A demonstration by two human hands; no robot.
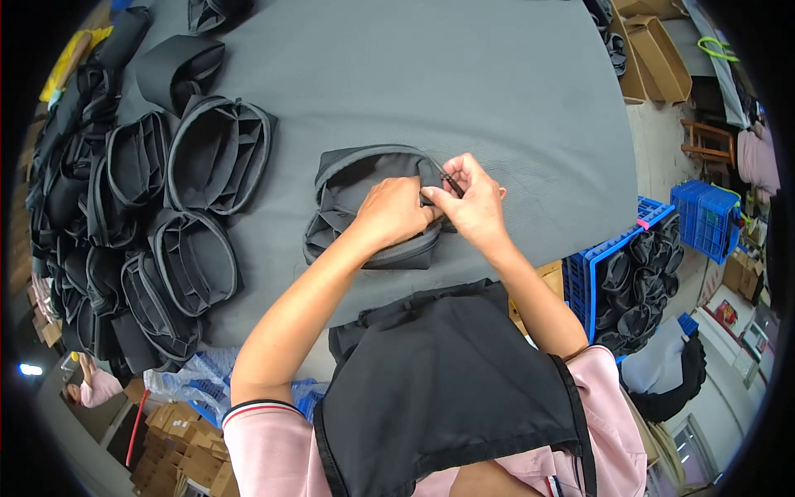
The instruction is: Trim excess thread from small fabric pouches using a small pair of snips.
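Observation:
A black fabric pouch lies on the grey table in front of me, its mouth open upward and inner dividers showing. My left hand reaches over the opening, with its fingers closed on the pouch's right side; the fingertips are partly hidden. At the same right edge, my right hand pinches a thin dark strip by the rim between thumb and fingers. Whether that strip is the zipper edge or a separate piece, I cannot tell. Both hands nearly touch.
Several similar black pouches crowd the left of the grey table. A blue crate with more pouches stands at the right, beyond the table edge. Cardboard boxes are at the far right. A person in yellow is at the far left.

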